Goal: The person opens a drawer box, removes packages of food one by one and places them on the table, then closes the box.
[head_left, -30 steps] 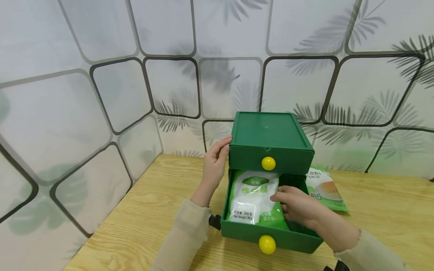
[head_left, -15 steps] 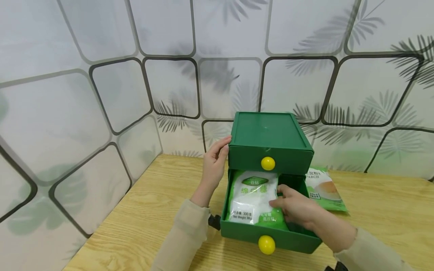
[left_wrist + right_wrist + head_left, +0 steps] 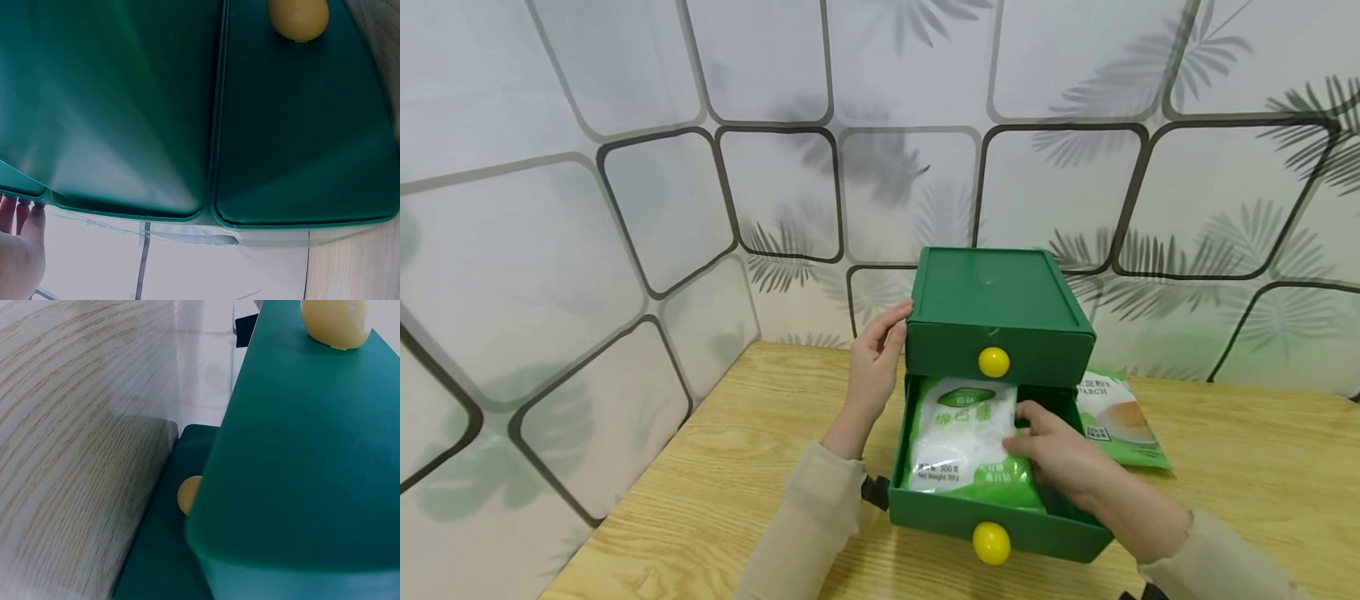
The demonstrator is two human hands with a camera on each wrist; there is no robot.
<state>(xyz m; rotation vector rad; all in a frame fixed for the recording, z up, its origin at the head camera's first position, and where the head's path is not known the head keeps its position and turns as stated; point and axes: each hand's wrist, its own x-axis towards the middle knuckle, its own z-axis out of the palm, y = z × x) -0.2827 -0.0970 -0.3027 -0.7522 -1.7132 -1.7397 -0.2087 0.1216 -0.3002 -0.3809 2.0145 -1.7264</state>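
A green drawer cabinet [image 3: 992, 287] with yellow knobs stands on the table. One drawer [image 3: 940, 515], below the top one, is pulled out. In it lies a white and green bag of sugar [image 3: 958, 446], marked 300 g, its upper end under the top drawer. My right hand [image 3: 1063, 458] reaches into this drawer and pinches the bag's right edge, thumb on top and other fingers partly hidden beside it. Against the cabinet's upper left side, my left hand [image 3: 874, 362] rests with its fingertips; in the left wrist view the left hand [image 3: 22, 250] shows extended fingers at the edge.
A starch packet [image 3: 1122, 421] lies on the wooden table [image 3: 722, 467], right of the cabinet and partly behind it. The right wrist view shows a closed lower drawer [image 3: 165, 556] under the pulled-out one. A patterned wall covering [image 3: 917, 192] hangs behind.
The sugar bag has shifted slightly right and its surface has creased, with my right thumb moving along. My left hand and the cabinet have stayed put.
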